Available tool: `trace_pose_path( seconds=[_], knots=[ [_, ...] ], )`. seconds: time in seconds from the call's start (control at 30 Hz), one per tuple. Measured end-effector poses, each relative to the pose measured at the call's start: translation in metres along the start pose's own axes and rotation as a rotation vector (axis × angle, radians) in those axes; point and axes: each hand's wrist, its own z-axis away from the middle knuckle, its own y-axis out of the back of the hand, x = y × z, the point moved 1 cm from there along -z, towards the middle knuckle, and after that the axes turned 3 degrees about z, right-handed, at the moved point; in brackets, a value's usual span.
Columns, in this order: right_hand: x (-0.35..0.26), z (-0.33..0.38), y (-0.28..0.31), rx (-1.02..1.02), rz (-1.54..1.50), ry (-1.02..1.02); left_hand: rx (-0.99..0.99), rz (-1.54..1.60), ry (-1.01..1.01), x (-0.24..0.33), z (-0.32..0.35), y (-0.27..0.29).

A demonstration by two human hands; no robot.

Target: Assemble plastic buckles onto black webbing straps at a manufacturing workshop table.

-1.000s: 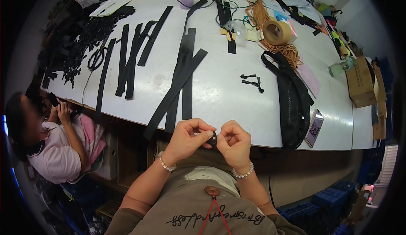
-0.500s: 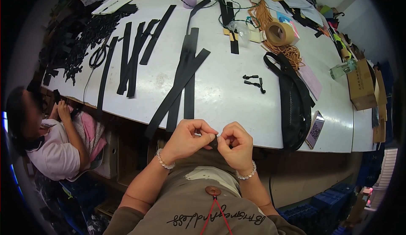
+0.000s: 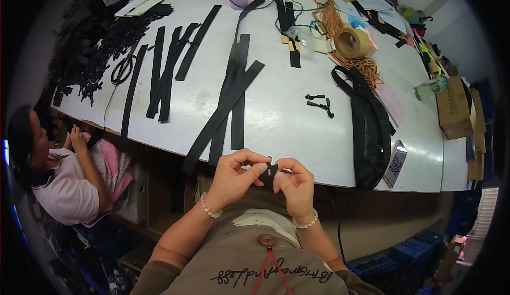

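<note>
My left hand and my right hand meet just off the table's near edge. Between their pinching fingertips is a small black piece with a pale mark on its middle; its exact kind is too small to make out, and the fingers cover its sides. Long flat black strips lie crossed just beyond the left hand, one of them reaching over the edge. Farther right on the table rest several small black pulls or cord ends.
A black zippered bag and a phone lie at the right edge. More black strips, scissors and a heap of black parts are on the left. Tape and orange cord sit farther back. A co-worker sits at left.
My fingers have shifted on the small black piece, and more of it shows, with its pale mark facing up. The co-worker's head has turned slightly.
</note>
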Motion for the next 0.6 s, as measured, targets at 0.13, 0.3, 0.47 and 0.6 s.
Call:
trace_pose_path(
  seconds=[0.13, 0.3, 0.47, 0.6],
  knots=[
    [0.003, 0.002, 0.001, 0.038, 0.075, -0.042, 0.011, -0.048, -0.1, 0.003, 0.001, -0.001],
    [-0.005, 0.003, -0.004, 0.034, 0.137, -0.07, -0.024, -0.12, -0.114, 0.004, 0.004, 0.005],
    [-0.014, 0.005, -0.004, -0.023, 0.318, 0.047, -0.037, -0.172, -0.139, 0.004, 0.005, 0.003],
    [-0.022, 0.004, -0.01, -0.075, 0.492, 0.176, -0.047, -0.207, -0.188, 0.003, 0.009, 0.004]
  ],
)
